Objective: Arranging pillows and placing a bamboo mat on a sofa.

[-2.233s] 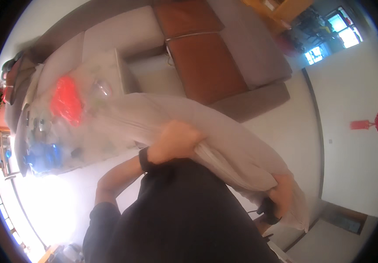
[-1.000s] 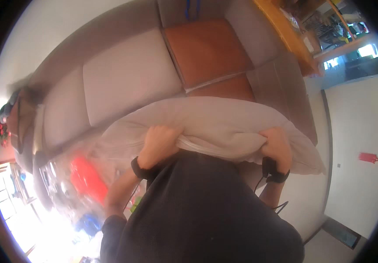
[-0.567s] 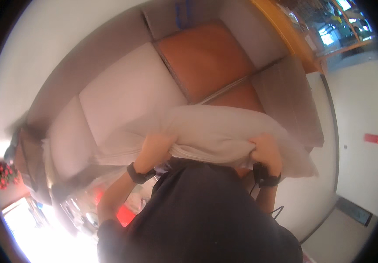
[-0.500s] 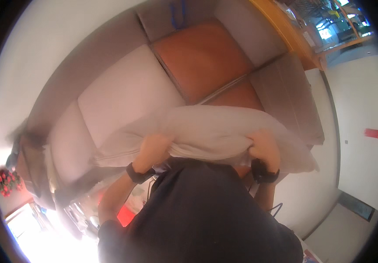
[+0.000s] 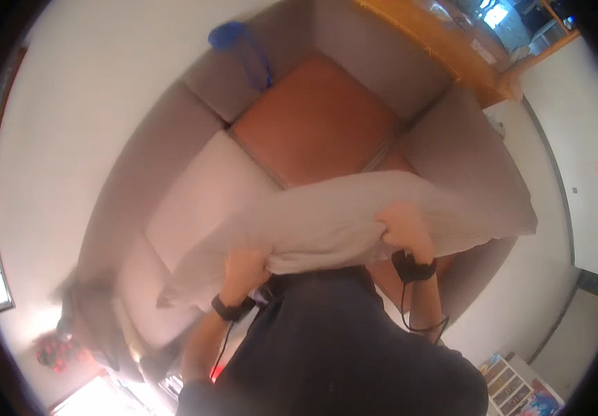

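A large, puffy, pale grey-beige cushion (image 5: 333, 222) stretches across in front of my body, its right end higher than its left. Near its lower edge, to the left, my left hand (image 5: 246, 269) is closed on the fabric, with the fingers partly hidden in the folds. My right hand (image 5: 408, 230) grips the same edge farther right, fingers curled into the cloth. Both wrists wear black bands with thin cables. Beyond the cushion lies a grey corner sofa (image 5: 139, 152), with a pale seat section (image 5: 209, 194) and a brown-orange seat section (image 5: 313, 118).
A blue item with a strap (image 5: 228, 35) hangs over the sofa back. Behind the sofa runs a wooden ledge (image 5: 431, 35). Red flowers (image 5: 56, 352) and dark cloth (image 5: 98, 322) are at the lower left. A white drawer unit (image 5: 510, 385) stands at the lower right.
The cushion's right end has risen and swung outward, while its left end and my left hand have dropped. My view has turned. Both hands keep their grip.
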A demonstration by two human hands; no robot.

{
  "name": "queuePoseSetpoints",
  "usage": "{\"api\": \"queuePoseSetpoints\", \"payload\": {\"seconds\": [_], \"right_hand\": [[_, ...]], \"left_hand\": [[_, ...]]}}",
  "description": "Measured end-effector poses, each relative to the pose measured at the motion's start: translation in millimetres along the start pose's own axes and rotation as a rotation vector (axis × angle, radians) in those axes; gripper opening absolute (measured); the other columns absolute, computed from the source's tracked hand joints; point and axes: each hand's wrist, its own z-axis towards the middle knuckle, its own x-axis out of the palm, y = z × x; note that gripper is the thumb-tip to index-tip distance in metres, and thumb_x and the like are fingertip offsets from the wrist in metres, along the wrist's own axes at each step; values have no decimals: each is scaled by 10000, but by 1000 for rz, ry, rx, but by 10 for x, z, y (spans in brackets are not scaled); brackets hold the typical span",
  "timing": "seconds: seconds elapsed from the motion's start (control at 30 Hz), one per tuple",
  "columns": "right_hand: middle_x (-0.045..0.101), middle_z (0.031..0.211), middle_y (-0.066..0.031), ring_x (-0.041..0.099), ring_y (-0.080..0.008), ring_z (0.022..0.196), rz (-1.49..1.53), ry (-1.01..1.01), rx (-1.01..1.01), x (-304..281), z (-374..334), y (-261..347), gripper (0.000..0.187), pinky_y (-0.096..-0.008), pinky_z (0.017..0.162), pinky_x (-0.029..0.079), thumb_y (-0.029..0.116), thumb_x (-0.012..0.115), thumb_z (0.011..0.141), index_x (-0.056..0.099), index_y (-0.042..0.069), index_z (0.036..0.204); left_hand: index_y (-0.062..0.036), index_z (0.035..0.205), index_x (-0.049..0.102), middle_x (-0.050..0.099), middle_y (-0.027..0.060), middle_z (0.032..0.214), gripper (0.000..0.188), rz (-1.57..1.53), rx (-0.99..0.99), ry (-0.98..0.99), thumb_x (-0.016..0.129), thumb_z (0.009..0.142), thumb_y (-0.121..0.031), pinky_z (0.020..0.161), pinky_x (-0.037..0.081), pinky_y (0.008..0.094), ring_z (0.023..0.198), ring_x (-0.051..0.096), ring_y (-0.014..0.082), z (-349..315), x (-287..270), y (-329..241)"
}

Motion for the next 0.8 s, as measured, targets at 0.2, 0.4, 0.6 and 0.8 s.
{"api": "queuePoseSetpoints", "payload": {"seconds": [0.2,0.4,0.6,0.8], "right_hand": [[669,853,-131,599,-365,893,34,139,35,-985,2963,-978,320,-470,791,463,123,628,595,714,96,902],[673,883,-156,617,-375,883,-129,128,-83,-2336,6440,-1277,286,-480,767,480,136,621,594,701,79,863],[647,834,-217,607,-415,858,19,-17,96,-4195,9921,-1439,250,-485,748,476,107,616,605,704,37,828],[635,915,-254,602,-416,942,13,-63,92,-4750,14001,-2405,294,-467,795,471,34,591,596,683,-9,873]], "left_hand": [[-155,996,693,621,155,679,318,-28,-122,116,617,689,-128,601,478,466,664,615,364,2653,-1129,1106],[-143,1080,694,644,186,788,420,-63,-97,164,602,675,-81,653,487,470,747,620,365,5583,-3138,2810],[-53,793,641,632,187,768,130,-18,54,-71,608,686,-119,650,484,482,729,612,388,8895,-5112,4563],[-51,803,637,646,188,808,134,156,200,-214,570,716,-127,697,490,500,801,615,396,12117,-6794,6573]]}}
